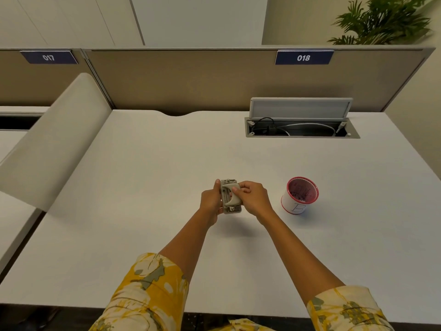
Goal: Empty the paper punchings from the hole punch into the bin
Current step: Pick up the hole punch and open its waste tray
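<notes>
Item count: one hole punch (230, 196); one bin (299, 195); two hands, left hand (210, 203) and right hand (253, 196); one desk (148, 177); two number signs (303, 57); one open cable hatch (301, 126); one plant (381, 20).

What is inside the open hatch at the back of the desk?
Inside the open hatch, a black cable with a plug lies at the left and a grey cable loops across. The raised lid hides the back part, and the bottom is too dark to see.
</notes>
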Tool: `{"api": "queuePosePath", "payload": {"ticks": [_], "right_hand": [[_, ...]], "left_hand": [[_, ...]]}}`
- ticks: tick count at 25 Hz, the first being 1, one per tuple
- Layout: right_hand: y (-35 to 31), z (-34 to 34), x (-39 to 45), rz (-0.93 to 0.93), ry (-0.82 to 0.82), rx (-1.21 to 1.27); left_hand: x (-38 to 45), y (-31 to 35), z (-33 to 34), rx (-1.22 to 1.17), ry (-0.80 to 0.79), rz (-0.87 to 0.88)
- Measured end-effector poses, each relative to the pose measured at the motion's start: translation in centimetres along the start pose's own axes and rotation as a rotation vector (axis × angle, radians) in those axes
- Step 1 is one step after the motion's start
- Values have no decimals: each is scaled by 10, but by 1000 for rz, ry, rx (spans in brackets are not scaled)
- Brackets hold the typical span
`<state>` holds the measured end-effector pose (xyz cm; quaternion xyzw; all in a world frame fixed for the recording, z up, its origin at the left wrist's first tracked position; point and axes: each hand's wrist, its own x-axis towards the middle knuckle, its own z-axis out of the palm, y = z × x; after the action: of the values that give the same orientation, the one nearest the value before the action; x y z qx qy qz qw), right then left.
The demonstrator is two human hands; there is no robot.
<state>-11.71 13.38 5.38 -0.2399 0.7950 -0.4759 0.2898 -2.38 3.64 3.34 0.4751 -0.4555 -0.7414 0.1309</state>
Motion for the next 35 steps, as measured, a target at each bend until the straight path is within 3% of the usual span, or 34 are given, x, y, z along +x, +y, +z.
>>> {"api": "queuePosePath", "payload": {"ticks": [3,8,17,35], "right_hand": [[0,-1,-3,-33,8,17],[-1,-3,-3,-25,37,27],[-2,-11,6,167,190,375],[-12,-14,7,155,218,420]], "left_hand": [[1,1,-1,-24,14,1],[-1,0,-3,-72,-100,-10],[-7,-11,8,-248,-239,-16],[-10,-15,15,-435,-245,8]]}}
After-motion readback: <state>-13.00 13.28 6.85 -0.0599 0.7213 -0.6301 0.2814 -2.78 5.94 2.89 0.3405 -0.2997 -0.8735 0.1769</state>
